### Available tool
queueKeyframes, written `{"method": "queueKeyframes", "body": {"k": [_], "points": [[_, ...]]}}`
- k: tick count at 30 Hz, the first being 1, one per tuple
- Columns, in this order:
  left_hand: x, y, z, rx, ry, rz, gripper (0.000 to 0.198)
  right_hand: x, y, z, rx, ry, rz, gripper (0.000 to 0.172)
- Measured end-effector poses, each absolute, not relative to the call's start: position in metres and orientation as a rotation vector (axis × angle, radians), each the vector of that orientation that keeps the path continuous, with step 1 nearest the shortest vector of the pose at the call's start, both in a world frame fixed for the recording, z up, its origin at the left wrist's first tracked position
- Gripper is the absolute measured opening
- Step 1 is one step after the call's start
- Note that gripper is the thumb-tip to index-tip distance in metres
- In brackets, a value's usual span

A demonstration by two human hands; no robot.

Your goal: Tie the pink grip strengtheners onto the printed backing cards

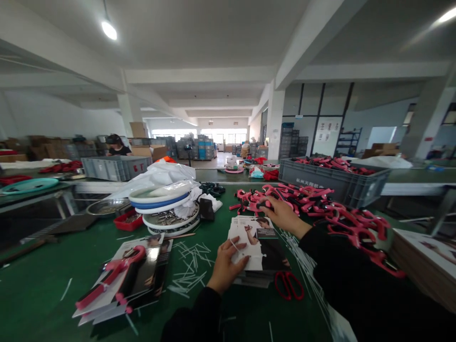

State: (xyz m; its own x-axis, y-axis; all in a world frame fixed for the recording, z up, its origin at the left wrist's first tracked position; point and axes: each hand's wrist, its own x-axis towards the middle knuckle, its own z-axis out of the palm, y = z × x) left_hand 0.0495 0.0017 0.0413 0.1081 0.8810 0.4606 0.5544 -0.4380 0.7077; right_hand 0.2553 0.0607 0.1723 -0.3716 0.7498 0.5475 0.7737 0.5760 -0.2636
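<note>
My left hand [228, 265] lies on a stack of printed cards [272, 251], thumb and fingers apart on the top card. A thin white plastic strip [233, 244] crosses its fingers; whether they grip it I cannot tell. Farther forward, my right hand [285, 217] is closed around a pink-and-black hand grip exerciser [257, 207] at the near edge of a heap of similar ones [306, 197]. Red-handled scissors [289, 286] lie beside the stack, blades hidden. To the left, a hand grip exerciser [114, 275] rests on several overlapping cards [156, 261].
Loose white strips [192, 263] are strewn over the green table [199, 313]. Stacked round rings [166, 202], a red tray [128, 220] and a metal bowl [107, 207] stand at left. A grey crate [331, 183] of exercisers stands behind. A person [119, 146] sits far left.
</note>
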Motion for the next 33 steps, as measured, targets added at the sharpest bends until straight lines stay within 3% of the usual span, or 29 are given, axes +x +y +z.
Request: {"method": "queueKeyframes", "body": {"k": [11, 20, 24, 29, 33], "points": [[0.052, 0.005, 0.037, 1.994, 1.383, 1.31, 0.032, 0.263, 0.019, 0.14, -1.131, -2.44, 0.009, 0.028], [0.045, 0.01, 0.039, 1.902, 1.289, 1.235, 0.082, 0.244, -0.012, 0.125, -1.097, -2.497, 0.26, 0.049], [0.042, 0.012, 0.046, 1.922, 1.274, 1.163, 0.071, 0.239, -0.008, 0.136, -0.998, -2.223, 0.568, 0.043], [0.045, 0.012, 0.056, 1.981, 1.401, 1.128, 0.052, 0.256, 0.011, 0.143, -1.107, -2.331, 0.027, 0.019], [0.045, 0.02, 0.068, 2.027, 1.533, 0.996, 0.046, 0.256, 0.019, 0.135, -1.258, -2.594, -0.201, 0.025]]}}
